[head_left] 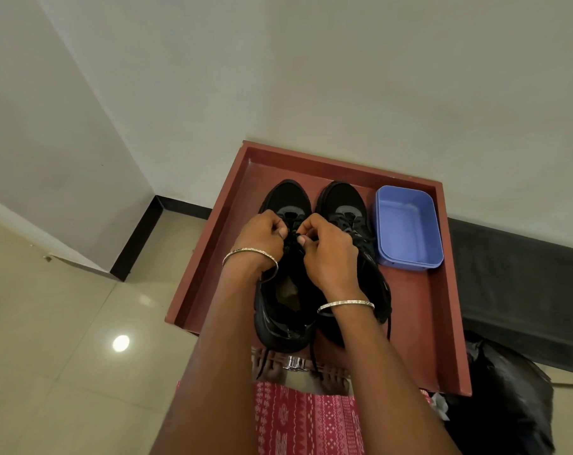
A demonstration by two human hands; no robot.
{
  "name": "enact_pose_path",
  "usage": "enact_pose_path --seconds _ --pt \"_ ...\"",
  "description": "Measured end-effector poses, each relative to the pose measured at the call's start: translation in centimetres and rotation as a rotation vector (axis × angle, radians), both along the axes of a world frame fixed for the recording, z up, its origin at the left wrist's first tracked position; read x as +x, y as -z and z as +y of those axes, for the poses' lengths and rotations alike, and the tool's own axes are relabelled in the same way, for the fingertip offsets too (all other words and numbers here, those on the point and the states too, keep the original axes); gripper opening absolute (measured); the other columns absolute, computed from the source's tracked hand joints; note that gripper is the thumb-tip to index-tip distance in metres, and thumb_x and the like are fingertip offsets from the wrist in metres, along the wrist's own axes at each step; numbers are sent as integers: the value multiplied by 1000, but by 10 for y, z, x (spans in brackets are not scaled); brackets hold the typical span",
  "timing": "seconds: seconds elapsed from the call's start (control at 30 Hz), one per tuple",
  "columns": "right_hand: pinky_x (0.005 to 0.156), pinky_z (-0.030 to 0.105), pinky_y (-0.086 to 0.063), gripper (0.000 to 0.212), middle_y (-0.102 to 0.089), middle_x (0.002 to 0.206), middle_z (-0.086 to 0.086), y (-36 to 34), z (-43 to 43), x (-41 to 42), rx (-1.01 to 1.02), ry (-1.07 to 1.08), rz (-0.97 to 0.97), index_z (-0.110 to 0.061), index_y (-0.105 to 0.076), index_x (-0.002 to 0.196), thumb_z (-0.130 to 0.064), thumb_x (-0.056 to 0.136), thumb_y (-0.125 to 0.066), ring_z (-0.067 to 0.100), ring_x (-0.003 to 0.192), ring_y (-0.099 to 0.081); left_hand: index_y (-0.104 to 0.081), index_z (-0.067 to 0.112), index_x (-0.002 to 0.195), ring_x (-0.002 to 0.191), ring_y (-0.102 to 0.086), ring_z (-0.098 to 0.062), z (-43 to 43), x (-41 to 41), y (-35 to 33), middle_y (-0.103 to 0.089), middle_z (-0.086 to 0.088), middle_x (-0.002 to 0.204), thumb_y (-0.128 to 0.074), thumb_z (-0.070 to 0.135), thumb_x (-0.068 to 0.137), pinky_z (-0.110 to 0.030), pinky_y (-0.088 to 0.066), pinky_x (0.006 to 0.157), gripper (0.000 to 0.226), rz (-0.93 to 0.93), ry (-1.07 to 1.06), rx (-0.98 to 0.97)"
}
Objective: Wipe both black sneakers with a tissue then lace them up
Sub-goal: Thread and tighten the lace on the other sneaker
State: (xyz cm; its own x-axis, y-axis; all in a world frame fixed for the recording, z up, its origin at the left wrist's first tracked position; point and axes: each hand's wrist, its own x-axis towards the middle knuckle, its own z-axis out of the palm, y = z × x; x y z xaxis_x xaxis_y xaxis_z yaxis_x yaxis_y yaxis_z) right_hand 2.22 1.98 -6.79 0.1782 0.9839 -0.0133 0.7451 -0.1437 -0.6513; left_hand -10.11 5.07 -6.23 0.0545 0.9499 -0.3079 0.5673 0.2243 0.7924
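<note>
Evidently the lacing is in hand rather than the wiping, since neither hand holds a tissue. The left hand (262, 236) and right hand (328, 247) meet over the throat of the farther sneaker (286, 195), the one set apart from the blue plastic tub (408, 262) by its mate. On each hand the thumb and curled fingertips are pinched together on the black lace (291, 239). Black on black, I cannot tell which eyelet the lace is at.

The nearer sneaker (342, 198) lies just beside the tub's left wall, with lace crossing its tongue; whether it is tied I cannot tell. Both sneakers lie parallel to the tub's long side. Their toes point the way of the tub's far end, toward the wall, and their heels come back past its near end toward the person. So each long axis runs straight away from the body.

The next move, I judge, calls for drawing the lace snug across the tongue while keeping both pinches. After that, the loose lace tails (313, 359) hanging beyond the heels need taking up
</note>
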Motion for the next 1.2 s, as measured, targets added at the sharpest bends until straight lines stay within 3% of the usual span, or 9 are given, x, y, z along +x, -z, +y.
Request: enact_pose_path --seconds 0.37,0.53,0.67,0.77,0.83,0.9,1.03,1.13,1.2 --pt "69 28 -39 12 -65 85 -1 -3 0 6 -45 53 58 -21 -60 90 -10 94 -59 18 79 -60 -60 19 89 88 -60 -28 -1 -1 4 -64 -13 97 -51 11 100 -57 -53 93 16 -200 -50 -96" --pt "79 27 -53 11 -70 86 -7 0 1 13 -112 45 247 -23 -65 90 -13 92 -68 9 84 -66 -63 23 89 89 -65 -20 2 -4 7 -68 -3 94 -61 14 97 -39 -56 87 12 -69 -80 -17" --pt "71 6 -49 11 -74 90 -4 -5 -1 30 -183 -31 374 -16 -73 98 -11 88 -74 1 83 -68 -62 19 104 92 -64 -21 2 -18 3 -64 -1 92 -71 7 90 -39 -55 89 21 -227 -45 -144" --pt "70 1 -44 11 -72 87 -12 -6 -1 28 -143 -95 304 -19 -77 94 -11 88 -73 -9 81 -64 -60 12 112 73 -62 -13 -4 -30 -3 -61 -2 84 -78 9 84 -26 -54 67 34 -226 21 -270" --pt "70 3 -44 10 -71 82 -15 -3 0 24 -96 -97 246 -22 -77 90 -12 88 -74 -11 78 -63 -59 10 113 63 -58 -8 -7 -33 -6 -59 -1 80 -79 10 84 -17 -47 50 35 -228 31 -346" --pt "74 8 -44 10 -70 84 -13 -1 1 20 -65 -87 202 -24 -75 88 -14 88 -73 -3 82 -64 -59 9 116 63 -57 -9 -7 -34 -5 -59 -2 80 -80 11 83 -18 -45 49 39 -219 29 -362" --pt "74 32 -43 6 -60 96 -3 -2 -1 13 -99 -164 -6 -20 -60 95 -17 99 -56 14 86 -56 -59 11 116 78 -65 -24 -3 -30 -1 -65 -9 86 -83 11 79 -38 -58 73 44 -206 30 -364" --pt "69 38 -43 10 -55 86 -5 -4 -4 18 -136 -181 144 -22 -51 96 -16 102 -46 15 75 -50 -59 13 116 82 -65 -26 -2 -28 2 -66 -9 90 -84 11 78 -45 -57 86 46 -200 22 -358" --pt "65 32 -43 11 -56 85 -6 -6 -7 21 -153 -163 244 -21 -53 96 -17 104 -45 11 71 -49 -58 14 116 87 -66 -28 0 -28 2 -67 -10 93 -83 10 79 -45 -57 88 45 -202 31 -364"
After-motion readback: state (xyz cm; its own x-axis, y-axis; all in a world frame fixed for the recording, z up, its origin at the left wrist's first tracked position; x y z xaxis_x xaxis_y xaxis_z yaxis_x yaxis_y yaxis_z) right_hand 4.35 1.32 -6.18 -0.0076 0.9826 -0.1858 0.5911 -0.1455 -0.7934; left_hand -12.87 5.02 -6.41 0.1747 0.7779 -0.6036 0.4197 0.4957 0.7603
